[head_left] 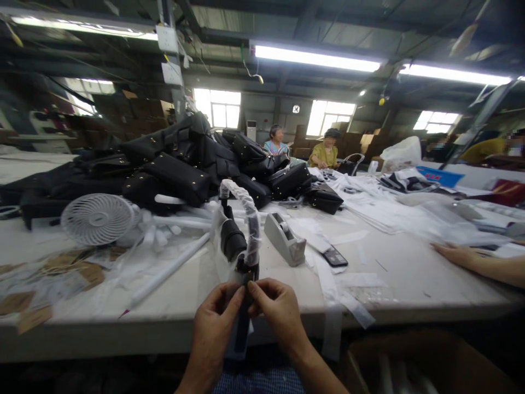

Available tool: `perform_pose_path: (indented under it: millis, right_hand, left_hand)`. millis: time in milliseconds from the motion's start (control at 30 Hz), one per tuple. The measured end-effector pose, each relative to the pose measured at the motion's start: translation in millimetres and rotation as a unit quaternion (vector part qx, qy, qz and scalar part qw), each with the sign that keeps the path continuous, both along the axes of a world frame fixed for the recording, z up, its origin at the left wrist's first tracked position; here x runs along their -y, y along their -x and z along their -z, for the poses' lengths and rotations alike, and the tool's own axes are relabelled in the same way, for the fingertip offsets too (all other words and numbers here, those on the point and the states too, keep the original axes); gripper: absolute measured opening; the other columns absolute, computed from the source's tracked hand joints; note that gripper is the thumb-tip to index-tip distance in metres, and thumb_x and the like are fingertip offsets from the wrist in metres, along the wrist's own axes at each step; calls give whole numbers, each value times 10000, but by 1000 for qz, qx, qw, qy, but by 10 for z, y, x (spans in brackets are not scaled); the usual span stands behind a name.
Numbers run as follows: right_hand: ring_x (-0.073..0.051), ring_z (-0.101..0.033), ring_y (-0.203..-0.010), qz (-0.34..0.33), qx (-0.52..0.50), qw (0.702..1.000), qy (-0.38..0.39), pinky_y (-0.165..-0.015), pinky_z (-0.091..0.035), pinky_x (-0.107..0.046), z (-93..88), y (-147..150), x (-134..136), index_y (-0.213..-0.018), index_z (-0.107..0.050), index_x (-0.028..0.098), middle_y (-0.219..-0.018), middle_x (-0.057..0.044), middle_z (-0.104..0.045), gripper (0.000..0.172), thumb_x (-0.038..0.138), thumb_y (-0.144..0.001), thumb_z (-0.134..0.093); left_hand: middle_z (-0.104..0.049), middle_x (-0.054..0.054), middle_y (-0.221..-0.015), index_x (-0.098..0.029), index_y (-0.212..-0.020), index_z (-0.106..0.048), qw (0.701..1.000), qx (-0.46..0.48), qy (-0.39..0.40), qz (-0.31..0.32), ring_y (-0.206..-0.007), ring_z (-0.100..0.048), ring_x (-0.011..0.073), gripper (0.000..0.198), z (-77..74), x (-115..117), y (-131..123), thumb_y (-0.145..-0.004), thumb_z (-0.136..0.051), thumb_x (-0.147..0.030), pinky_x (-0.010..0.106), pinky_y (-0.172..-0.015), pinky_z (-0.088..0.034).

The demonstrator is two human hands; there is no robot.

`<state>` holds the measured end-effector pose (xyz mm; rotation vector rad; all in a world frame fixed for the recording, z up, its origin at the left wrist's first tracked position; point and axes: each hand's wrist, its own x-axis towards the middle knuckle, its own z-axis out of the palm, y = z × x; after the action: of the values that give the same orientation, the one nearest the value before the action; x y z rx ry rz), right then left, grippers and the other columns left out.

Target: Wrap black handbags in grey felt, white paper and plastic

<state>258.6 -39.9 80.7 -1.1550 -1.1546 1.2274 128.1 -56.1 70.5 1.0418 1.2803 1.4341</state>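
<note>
Table [164,314] edge close, left hand [213,325], right hand [278,313] pinch wrapped strap [251,219].

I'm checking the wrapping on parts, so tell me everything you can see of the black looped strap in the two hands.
The black looped strap looks like leather or an imitation. It stands upright in an arch, its top and right side wrapped in clear whitish plastic film, its left side bare and thicker. The left hand and the right hand pinch its lower end, above the near edge of the white table.
</note>
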Motion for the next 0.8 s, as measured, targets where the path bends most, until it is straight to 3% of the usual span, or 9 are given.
perform_pose_path:
  millis: [333,567,800]
  right_hand:
    - [-147,-596,-502,54,21,997,-55,-522,-478,-232,46,247,69,-694,-686,145,-552,-29,-652,369,495,-804,-713]
    - [-152,-591,-537,61,24,996,-55,-541,-472,-240,108,277,81,-688,-677,147,-573,-27,-647,366,490,-810,-712]
    - [-159,-604,-578,53,-9,997,-58,-560,-490,-243,141,302,64,-688,-680,147,-617,-29,-669,340,469,-791,-725]
  left_hand:
    - [-711,17,-785,-201,-809,-701,993,-73,-34,-80,-772,-646,200,355,-38,8,71,-695,-765,-531,248,-699,-500]
    - [-746,50,-924,-218,-960,-717,993,-90,-42,-55,-812,-688,225,396,39,61,166,-747,-719,-551,271,-705,-545]
    - [-746,36,-937,-294,-911,-761,953,-219,-195,-76,-877,-694,221,135,-12,142,140,-831,-674,-359,279,-832,-533]
